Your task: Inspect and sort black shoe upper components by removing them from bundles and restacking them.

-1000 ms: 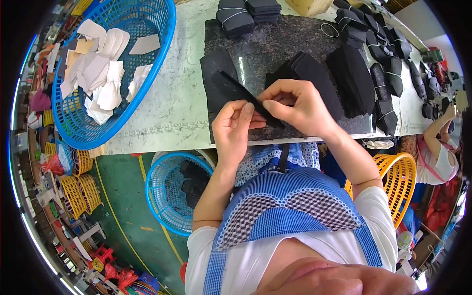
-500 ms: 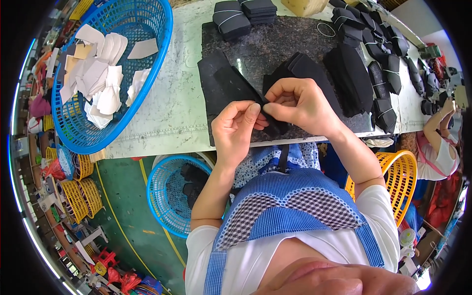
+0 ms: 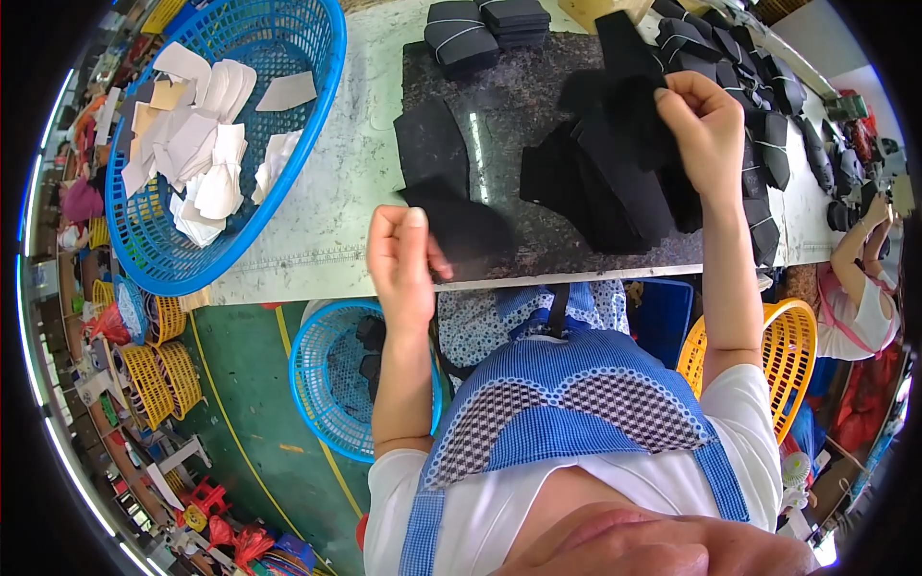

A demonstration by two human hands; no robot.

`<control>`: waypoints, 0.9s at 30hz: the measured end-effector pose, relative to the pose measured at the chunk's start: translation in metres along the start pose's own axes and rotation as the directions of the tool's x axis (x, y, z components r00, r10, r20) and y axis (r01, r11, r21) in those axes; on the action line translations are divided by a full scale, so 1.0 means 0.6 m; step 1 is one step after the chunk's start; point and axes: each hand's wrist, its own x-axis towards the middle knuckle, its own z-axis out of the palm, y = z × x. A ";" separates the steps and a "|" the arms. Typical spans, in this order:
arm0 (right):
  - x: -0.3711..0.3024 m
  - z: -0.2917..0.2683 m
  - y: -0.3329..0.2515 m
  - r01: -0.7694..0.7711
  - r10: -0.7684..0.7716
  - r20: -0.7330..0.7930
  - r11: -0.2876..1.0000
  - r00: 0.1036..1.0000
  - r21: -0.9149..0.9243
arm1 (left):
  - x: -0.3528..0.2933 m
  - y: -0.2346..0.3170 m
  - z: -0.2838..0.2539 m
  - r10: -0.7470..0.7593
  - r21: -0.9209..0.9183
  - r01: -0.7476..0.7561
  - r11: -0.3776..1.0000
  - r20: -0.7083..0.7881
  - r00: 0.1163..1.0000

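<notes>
My left hand (image 3: 401, 257) is closed on a cut black piece (image 3: 459, 230), slightly blurred, held low over the dark speckled slab (image 3: 526, 101) near the table's front edge. Up and to the right, my right hand (image 3: 709, 125) pinches a second black piece (image 3: 629, 62), which stands up over the slab's right side. Below it lies a loose pile of black pieces (image 3: 615, 197). Another flat black piece (image 3: 430, 139) rests on the slab's left part, partly covered by the one in my left hand.
A blue basket (image 3: 331, 91) of white and grey cut pieces stands at the table's left. Tied black bundles (image 3: 461, 36) lie at the back and along the right. Below the table are a blue basket (image 3: 300, 384) and a yellow basket (image 3: 799, 355). A co-worker (image 3: 860, 298) is at far right.
My hands have come apart from their meeting point over the slab. The right moved up and right with a black piece; the left moved a little left and down, also with one.
</notes>
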 end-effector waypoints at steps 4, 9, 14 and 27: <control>-0.066 0.082 -0.045 0.101 -0.104 0.286 0.995 0.953 0.026 | -0.014 -0.006 0.053 0.065 0.084 -0.074 0.994 0.106 0.992; -0.099 0.114 -0.048 -0.330 0.105 0.655 0.916 0.748 0.229 | -0.014 -0.010 0.077 -0.028 -0.030 0.033 0.999 0.175 0.984; -0.094 0.105 -0.043 -0.351 0.096 0.685 0.904 0.722 0.244 | -0.013 0.000 0.074 -0.065 -0.039 0.075 0.996 0.216 0.974; -0.096 0.105 -0.030 -0.368 0.096 0.652 0.882 0.752 0.295 | -0.010 0.009 0.079 0.005 0.103 -0.031 0.994 0.242 0.970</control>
